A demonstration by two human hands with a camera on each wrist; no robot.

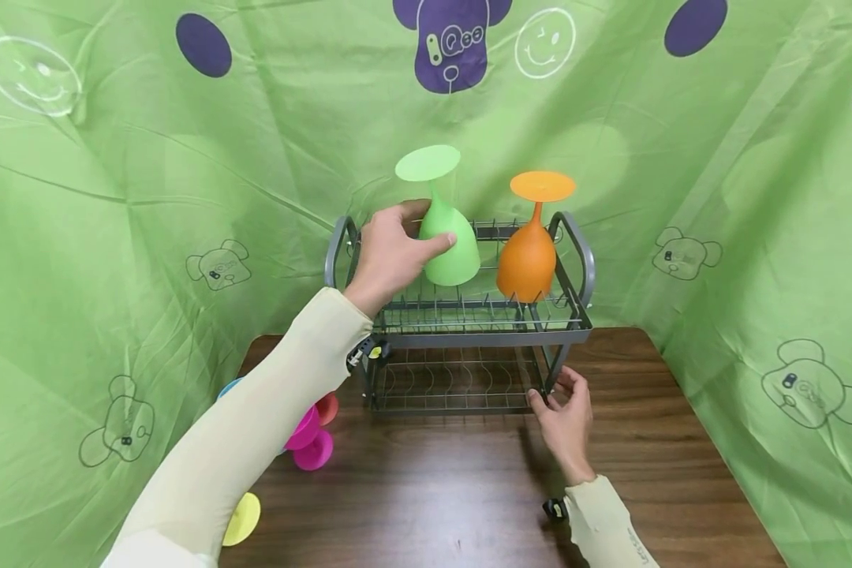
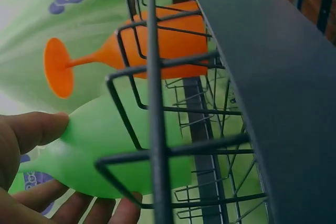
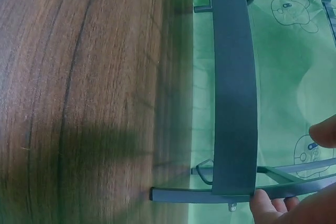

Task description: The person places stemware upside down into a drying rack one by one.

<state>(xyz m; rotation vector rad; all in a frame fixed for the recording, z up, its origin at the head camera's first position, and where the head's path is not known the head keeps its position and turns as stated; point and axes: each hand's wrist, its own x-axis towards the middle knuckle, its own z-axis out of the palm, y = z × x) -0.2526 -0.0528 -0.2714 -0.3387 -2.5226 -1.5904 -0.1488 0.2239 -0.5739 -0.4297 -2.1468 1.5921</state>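
Note:
A light green plastic goblet (image 1: 451, 256) is upside down over the upper tier of a dark grey two-tier dish rack (image 1: 483, 340), its foot uppermost. My left hand (image 1: 395, 251) grips its bowl from the left, thumb in front; the left wrist view shows the green goblet (image 2: 121, 145) between thumb and fingers, behind the rack's wires. To its right an orange goblet (image 1: 528, 260) stands inverted on the same tier. My right hand (image 1: 570, 418) holds the rack's lower right front leg; in the right wrist view its fingertips (image 3: 261, 203) touch the frame.
Left of the rack, partly behind my left sleeve, lie magenta goblets (image 1: 314, 450), a red piece (image 1: 327, 408) and a blue rim (image 1: 229, 387). A yellow disc-shaped foot (image 1: 242, 519) shows nearer me. Green printed cloth (image 1: 277, 158) walls in the wooden table (image 1: 426, 505) at back and sides.

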